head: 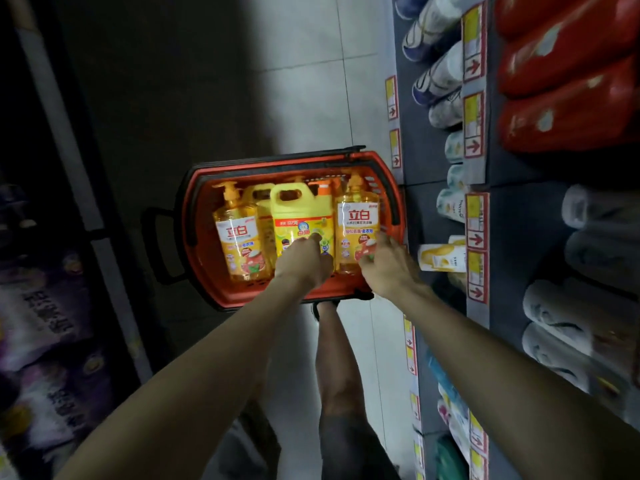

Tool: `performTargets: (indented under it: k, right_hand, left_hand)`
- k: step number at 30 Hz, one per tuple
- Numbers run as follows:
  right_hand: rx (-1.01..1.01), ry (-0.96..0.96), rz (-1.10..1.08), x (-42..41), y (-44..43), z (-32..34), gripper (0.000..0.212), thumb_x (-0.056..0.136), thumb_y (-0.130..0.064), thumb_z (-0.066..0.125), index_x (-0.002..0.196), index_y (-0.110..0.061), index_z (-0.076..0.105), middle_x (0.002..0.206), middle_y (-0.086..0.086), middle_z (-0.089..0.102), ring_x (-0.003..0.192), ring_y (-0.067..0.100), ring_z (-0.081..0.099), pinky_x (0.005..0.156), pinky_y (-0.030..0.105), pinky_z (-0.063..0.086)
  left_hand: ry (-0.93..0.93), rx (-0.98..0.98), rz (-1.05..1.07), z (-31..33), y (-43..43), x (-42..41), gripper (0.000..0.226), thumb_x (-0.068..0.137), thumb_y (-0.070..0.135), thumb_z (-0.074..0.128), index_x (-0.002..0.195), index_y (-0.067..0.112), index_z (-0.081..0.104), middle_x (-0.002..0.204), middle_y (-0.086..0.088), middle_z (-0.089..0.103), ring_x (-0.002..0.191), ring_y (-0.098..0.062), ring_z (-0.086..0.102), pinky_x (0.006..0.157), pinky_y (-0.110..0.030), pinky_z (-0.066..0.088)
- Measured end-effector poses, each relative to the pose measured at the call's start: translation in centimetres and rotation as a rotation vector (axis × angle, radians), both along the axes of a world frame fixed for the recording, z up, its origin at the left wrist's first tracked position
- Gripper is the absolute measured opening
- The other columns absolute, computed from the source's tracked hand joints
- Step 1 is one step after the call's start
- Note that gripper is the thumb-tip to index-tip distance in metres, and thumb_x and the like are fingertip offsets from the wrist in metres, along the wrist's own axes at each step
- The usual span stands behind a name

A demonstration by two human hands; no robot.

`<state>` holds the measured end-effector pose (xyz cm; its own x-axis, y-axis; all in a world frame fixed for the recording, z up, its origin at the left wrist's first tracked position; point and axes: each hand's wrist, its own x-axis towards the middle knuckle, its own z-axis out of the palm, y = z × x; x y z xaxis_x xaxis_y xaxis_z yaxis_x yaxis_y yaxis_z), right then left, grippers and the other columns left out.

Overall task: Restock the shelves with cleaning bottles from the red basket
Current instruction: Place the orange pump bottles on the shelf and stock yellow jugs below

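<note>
1. Restocking is judged barely begun: nothing is lifted out of the red basket (277,165) on the floor (304,81).
2. The right pump bottle (358,216) is clasped low by the right hand (384,265).
3. The yellow jug (301,209) is touched by the left hand (304,261); grip cannot be told.

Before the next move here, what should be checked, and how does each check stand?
1. Bottles left in red basket: ok, at least three.
2. Right hand on right pump bottle: ok, touching; grip firmness cannot tell.
3. Left hand on yellow jug: ok, touching; grip cannot tell.
4. Black handle clear of bottles: ok, lying along rim.
5. Free slot on shelf: cannot tell.
</note>
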<state>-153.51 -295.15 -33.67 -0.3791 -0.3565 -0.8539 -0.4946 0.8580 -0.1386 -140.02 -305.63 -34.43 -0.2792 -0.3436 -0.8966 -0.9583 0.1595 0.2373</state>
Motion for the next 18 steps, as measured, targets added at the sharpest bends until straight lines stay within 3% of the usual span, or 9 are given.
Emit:
performTargets:
  k: [2, 4, 8, 11, 13, 15, 18]
  right_hand:
    - [0.009, -0.016, -0.171, 0.1, -0.3, -1.7, 0.06, 0.1, -0.038, 0.062, 0.152, -0.019, 0.038, 0.138, 0.009, 0.062, 0.119, 0.037, 0.064, 0.091, 0.042, 0.054]
    - [0.027, -0.036, -0.331, 0.0, -0.6, -3.5, 0.06, 0.101, -0.035, 0.064, 0.153, -0.02, 0.039, 0.136, 0.008, 0.063, 0.119, 0.035, 0.064, 0.086, 0.037, 0.048]
    - [0.068, -0.068, -0.552, -0.2, -1.3, -5.6, 0.064, 0.098, -0.044, 0.063, 0.153, -0.02, 0.042, 0.137, 0.009, 0.063, 0.123, 0.037, 0.063, 0.097, 0.04, 0.048]
    - [0.073, -0.17, -0.691, -0.5, -1.3, -7.3, 0.088, 0.078, -0.062, 0.064, 0.155, -0.025, 0.042, 0.134, 0.004, 0.067, 0.117, 0.034, 0.067, 0.106, 0.05, 0.053]
    - [0.054, -0.218, -0.779, -0.7, -0.3, -9.8, 0.105, 0.059, -0.075, 0.063, 0.152, -0.029, 0.047, 0.127, 0.001, 0.071, 0.109, 0.031, 0.071, 0.102, 0.053, 0.056]
    - [0.054, -0.257, -0.822, -1.0, 0.1, -10.9, 0.103, 0.054, -0.08, 0.063, 0.145, -0.032, 0.055, 0.121, -0.002, 0.074, 0.105, 0.029, 0.072, 0.102, 0.054, 0.056]
    - [0.03, -0.289, -0.835, -0.9, -0.8, -8.7, 0.084, 0.07, -0.073, 0.068, 0.142, -0.031, 0.056, 0.123, -0.004, 0.072, 0.109, 0.026, 0.069, 0.103, 0.047, 0.052]
  left_hand:
    - [0.013, 0.048, 0.124, -1.8, 0.6, -1.1, 0.06, 0.099, 0.032, 0.057, 0.156, 0.015, 0.045, 0.12, -0.014, 0.072, 0.108, -0.037, 0.069, 0.091, -0.046, 0.059]
    - [0.009, 0.075, 0.249, -3.3, 1.3, -2.0, 0.064, 0.098, 0.032, 0.059, 0.156, 0.013, 0.043, 0.127, -0.016, 0.07, 0.114, -0.038, 0.068, 0.095, -0.047, 0.058]
    - [-0.02, 0.136, 0.489, -4.7, 2.6, -3.0, 0.065, 0.1, 0.032, 0.06, 0.159, 0.012, 0.04, 0.147, -0.016, 0.06, 0.131, -0.037, 0.059, 0.102, -0.039, 0.051]
    - [-0.032, 0.269, 0.721, -4.7, 3.2, -3.6, 0.062, 0.096, 0.027, 0.062, 0.155, 0.013, 0.046, 0.139, -0.011, 0.064, 0.122, -0.032, 0.06, 0.103, -0.036, 0.048]
    - [-0.012, 0.355, 0.825, -5.3, 3.9, -3.7, 0.076, 0.082, 0.025, 0.065, 0.155, 0.012, 0.047, 0.135, -0.008, 0.067, 0.127, -0.033, 0.06, 0.109, -0.042, 0.049]
    - [0.038, 0.419, 0.888, -4.9, 4.3, -4.0, 0.072, 0.087, 0.008, 0.065, 0.155, 0.008, 0.043, 0.133, -0.006, 0.066, 0.131, -0.032, 0.06, 0.101, -0.031, 0.052]
    - [0.137, 0.446, 0.955, -3.6, 4.8, -4.4, 0.048, 0.1, -0.013, 0.05, 0.141, 0.011, 0.048, 0.125, -0.009, 0.065, 0.116, -0.025, 0.061, 0.066, -0.006, 0.052]
